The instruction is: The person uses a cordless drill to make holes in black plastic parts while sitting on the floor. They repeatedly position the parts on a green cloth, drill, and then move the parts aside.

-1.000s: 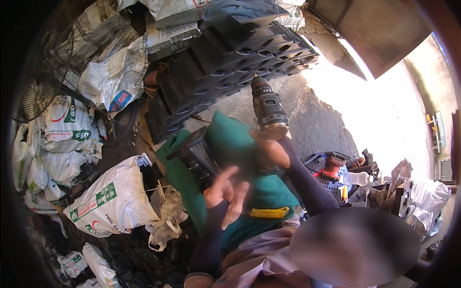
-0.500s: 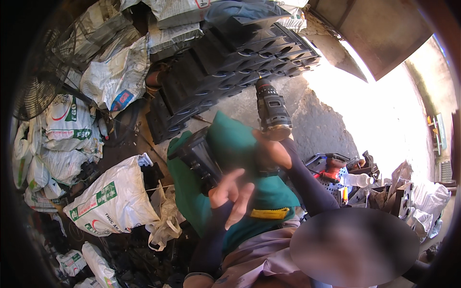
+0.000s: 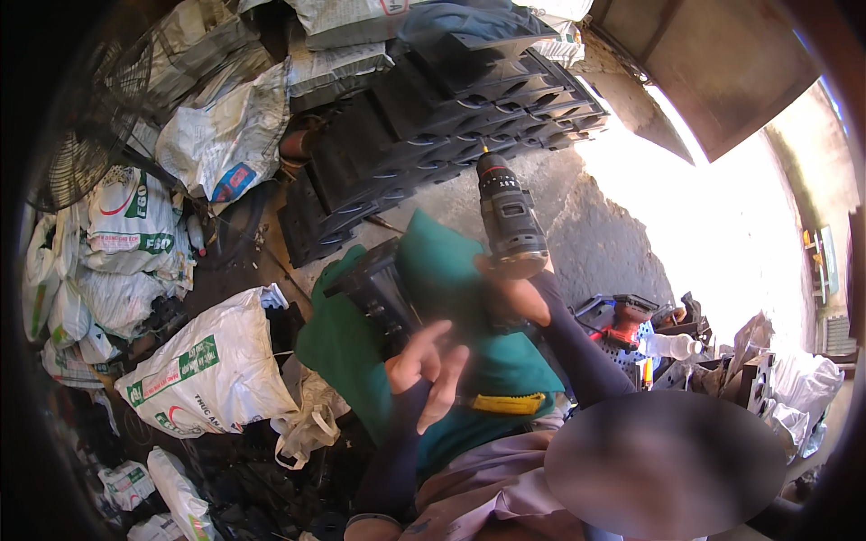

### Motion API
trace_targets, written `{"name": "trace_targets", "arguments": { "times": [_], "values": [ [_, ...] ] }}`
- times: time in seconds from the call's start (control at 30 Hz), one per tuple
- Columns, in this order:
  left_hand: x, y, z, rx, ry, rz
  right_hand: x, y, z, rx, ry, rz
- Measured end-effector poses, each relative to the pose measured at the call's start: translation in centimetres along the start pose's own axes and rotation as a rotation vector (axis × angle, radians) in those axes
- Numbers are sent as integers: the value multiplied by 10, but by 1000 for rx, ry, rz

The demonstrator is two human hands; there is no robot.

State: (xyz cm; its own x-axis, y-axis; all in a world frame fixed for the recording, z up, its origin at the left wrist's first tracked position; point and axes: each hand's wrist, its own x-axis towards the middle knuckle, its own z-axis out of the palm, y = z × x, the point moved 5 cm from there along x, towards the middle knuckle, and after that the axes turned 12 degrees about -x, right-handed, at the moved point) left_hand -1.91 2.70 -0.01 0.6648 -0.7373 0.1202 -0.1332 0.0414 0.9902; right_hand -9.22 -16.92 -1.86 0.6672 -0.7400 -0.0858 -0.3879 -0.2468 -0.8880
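Observation:
A black cordless drill [image 3: 512, 221] is gripped in my right hand [image 3: 525, 299], its yellow-tipped bit pointing away from me toward the stacked parts. My fingers are wrapped round its handle, which is partly hidden. To the left, my left hand [image 3: 424, 368] has its fingers spread, close beside a black plastic part [image 3: 377, 293] that rests on my green-covered lap [image 3: 437, 257]. Whether that hand touches the part is unclear; blur covers the space between my hands. A yellow-handled tool [image 3: 508, 403] lies across my waist.
A large stack of black plastic boxes [image 3: 424, 126] stands ahead. White printed sacks [image 3: 212, 365] crowd the left, below a fan [image 3: 95, 135]. A red and black power tool [image 3: 629, 320] and a clear bottle [image 3: 675, 346] lie among clutter at right.
The view has shifted slightly. The green cloth over my left leg reaches a little farther left. My right hand keeps hold of the drill, and my left fingers stay spread.

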Motion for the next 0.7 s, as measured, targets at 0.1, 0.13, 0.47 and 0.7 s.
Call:
{"name": "trace_targets", "arguments": {
  "times": [0.1,0.13,0.47,0.7],
  "values": [
    [0,0,-4,-7,14,8,-4,8,0,62,13,70],
    [0,0,-5,-6,21,10,-6,13,-2,106,33,89],
    [0,-4,-4,-18,15,-17,1,47,4,-182,82,-110],
    [1,-4,-2,-7,8,-8,-4,26,-3,18,82,-30]
  ]
}}
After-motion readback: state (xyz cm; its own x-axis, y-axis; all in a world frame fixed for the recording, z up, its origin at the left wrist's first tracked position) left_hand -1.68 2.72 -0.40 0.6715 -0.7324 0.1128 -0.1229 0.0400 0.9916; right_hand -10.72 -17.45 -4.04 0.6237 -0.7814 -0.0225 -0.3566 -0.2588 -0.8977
